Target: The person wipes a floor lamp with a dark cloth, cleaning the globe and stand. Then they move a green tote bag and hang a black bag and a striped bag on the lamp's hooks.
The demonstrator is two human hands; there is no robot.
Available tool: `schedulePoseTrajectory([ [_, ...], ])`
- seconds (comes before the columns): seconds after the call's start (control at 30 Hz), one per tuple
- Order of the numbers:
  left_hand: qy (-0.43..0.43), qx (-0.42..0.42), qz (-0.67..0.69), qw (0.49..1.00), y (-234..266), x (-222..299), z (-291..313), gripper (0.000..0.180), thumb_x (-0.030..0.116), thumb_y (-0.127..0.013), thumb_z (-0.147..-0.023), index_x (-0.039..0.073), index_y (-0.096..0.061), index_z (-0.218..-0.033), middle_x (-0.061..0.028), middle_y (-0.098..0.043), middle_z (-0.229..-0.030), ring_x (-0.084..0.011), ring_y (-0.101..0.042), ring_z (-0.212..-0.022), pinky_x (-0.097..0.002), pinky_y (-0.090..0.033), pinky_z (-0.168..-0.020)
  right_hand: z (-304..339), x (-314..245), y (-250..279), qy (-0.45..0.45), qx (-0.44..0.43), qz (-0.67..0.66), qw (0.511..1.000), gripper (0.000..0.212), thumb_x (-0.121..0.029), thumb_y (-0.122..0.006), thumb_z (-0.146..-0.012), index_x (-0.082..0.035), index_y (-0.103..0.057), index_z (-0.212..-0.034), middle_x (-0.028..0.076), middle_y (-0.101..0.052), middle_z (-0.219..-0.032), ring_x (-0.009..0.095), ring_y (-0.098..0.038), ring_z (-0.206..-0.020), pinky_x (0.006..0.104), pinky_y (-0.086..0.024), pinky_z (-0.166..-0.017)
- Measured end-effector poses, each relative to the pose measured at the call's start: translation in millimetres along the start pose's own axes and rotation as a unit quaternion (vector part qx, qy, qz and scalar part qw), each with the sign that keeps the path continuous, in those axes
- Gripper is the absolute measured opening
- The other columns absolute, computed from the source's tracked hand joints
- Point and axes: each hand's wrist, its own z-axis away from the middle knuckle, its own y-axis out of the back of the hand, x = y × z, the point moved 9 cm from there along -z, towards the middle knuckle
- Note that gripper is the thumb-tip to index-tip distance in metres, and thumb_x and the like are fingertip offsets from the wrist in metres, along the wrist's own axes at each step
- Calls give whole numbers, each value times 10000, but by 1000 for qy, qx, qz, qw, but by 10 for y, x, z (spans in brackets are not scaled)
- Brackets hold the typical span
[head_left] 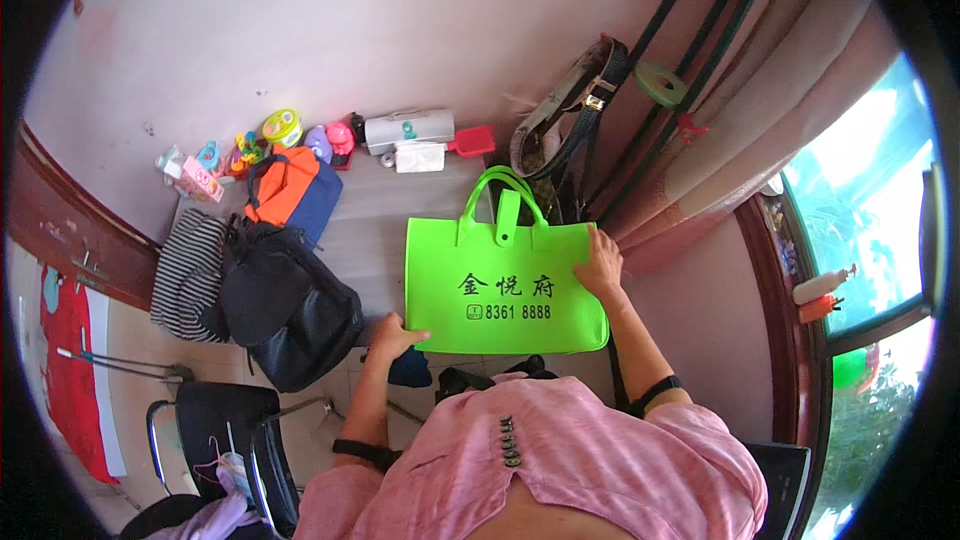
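Note:
A bright green tote bag with dark printing on its front stands upright before me, its two looped handles and a snap tab at the top. At its lower left corner, my left hand grips the edge. Higher up, my right hand is closed over the bag's right edge, thumb on the front face. A black backpack lies left of the bag, close to my left hand. An orange and blue bag sits behind the backpack.
Along the wall on the table are a pink box, a yellow-green tub, a silver case, a white tissue pack and a red tray. A black belt hangs right; a chair stands lower left.

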Motion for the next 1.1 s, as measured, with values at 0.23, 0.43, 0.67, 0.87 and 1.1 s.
schedulePoseTrajectory([
  [0.23, 45, -127, 41, 990, -171, -202, 38, 438, 252, -838, -626, -28, -636, -895, -59, -645, -805, -147, -569, -680, -315, -462, -600, -263, 237, -730, -139, -303, -76, 940, 942, -455, -808, -584, -56, -387, -1326, 268, -456, -1267, 388, -491, -1142, 463, -434, -931],
  [0.43, 98, -156, 201, 962, -447, -310, 790, 482, 177, -813, -659, 13, -633, -1075, -61, -649, -1018, -159, -595, -885, -303, -470, -802, -109, -296, -712, 34, -346, 197, 917, 817, -472, -778, -575, -53, -509, -1223, 157, -529, -1196, 334, -509, -1105, 441, -418, -866],
  [0.67, 118, -144, 254, 949, -819, -627, 828, 538, 264, -819, -667, -2, -611, -1086, -64, -631, -1034, -187, -576, -912, -325, -454, -802, -366, -647, -1106, 42, -408, 106, 906, 788, -265, -677, -661, -32, -342, -1336, 181, -546, -1209, 332, -507, -1126, 445, -400, -930],
  [0.87, 190, -162, 259, 933, -789, -549, 959, 493, 234, -810, -679, -8, -619, -1063, -86, -649, -962, -191, -584, -831, -341, -464, -723, -436, -690, -1687, 17, -493, -21, 870, 725, -282, -665, -655, -69, -445, -1311, 145, -589, -1188, 313, -574, -1069, 416, -444, -868],
  [1.1, 101, -136, 58, 984, -420, -151, 1266, 439, 307, -748, -731, 13, -631, -1035, -131, -666, -957, -233, -623, -855, -370, -481, -716, 167, -624, -561, 99, -291, -230, 924, 391, -191, -640, -635, -56, -588, -999, 203, -635, -844, 386, -608, -835, 475, -476, -707],
])
